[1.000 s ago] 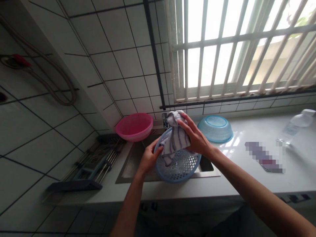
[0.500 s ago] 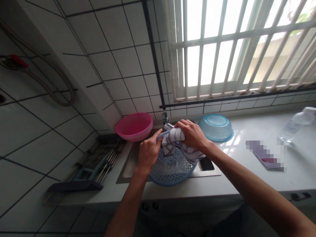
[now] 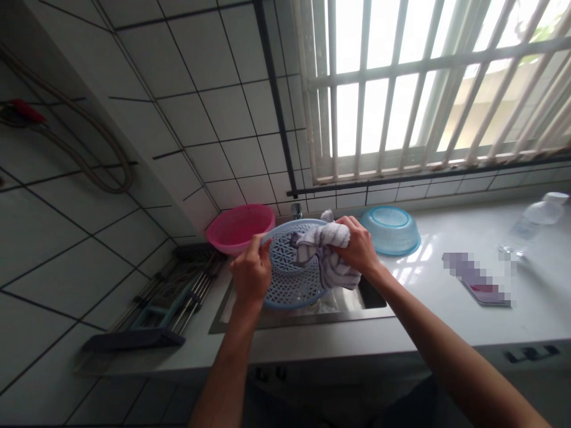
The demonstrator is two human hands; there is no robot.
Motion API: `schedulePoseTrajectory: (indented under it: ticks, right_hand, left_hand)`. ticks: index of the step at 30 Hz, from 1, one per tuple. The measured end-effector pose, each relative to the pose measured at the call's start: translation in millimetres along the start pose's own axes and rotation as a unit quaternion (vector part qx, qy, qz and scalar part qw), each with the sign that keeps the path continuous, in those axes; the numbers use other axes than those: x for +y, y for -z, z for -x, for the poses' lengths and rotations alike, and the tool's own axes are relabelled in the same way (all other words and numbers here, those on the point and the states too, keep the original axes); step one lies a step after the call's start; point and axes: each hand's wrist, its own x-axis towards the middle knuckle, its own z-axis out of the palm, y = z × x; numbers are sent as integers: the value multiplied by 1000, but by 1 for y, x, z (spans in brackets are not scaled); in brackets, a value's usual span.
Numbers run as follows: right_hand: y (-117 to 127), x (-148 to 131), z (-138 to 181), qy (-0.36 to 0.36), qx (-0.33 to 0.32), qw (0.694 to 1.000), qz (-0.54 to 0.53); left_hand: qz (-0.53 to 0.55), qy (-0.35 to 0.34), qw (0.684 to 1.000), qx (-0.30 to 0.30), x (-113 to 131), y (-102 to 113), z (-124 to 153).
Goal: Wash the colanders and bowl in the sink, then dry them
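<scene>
My left hand (image 3: 250,272) grips the left rim of a blue perforated plastic basket (image 3: 288,273), holding it tilted up over the steel sink (image 3: 352,303). My right hand (image 3: 357,246) is closed on a bunched white cloth with dark stripes (image 3: 323,252), pressed against the inside of the basket near its upper right rim. Part of the cloth hangs down below my right hand.
A pink basket (image 3: 238,227) sits left of the tap (image 3: 295,210), and a light blue bowl (image 3: 390,229) lies upside down to its right. A clear bottle (image 3: 533,221) and a blurred flat item (image 3: 479,278) lie on the white counter. A dish rack (image 3: 165,303) is at left.
The basket has been tipped up from lying low over the sink and shifted left. My right hand with the cloth has moved to the basket's upper right inside.
</scene>
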Motion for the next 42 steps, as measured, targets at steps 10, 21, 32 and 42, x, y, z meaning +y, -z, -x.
schedulePoseTrajectory:
  ticks: [10, 21, 32, 42]
  right_hand:
    - [7, 4, 9, 57, -31, 996, 67]
    - [14, -5, -7, 58, 10, 997, 43]
    - [8, -17, 7, 127, -44, 987, 87]
    - [11, 19, 7, 33, 6, 999, 5]
  left_hand:
    - [104, -103, 983, -115, 24, -12, -3]
    - [103, -75, 991, -43, 20, -13, -15]
    - [125, -84, 980, -130, 44, -19, 0]
    - [153, -48, 986, -36, 16, -9, 7]
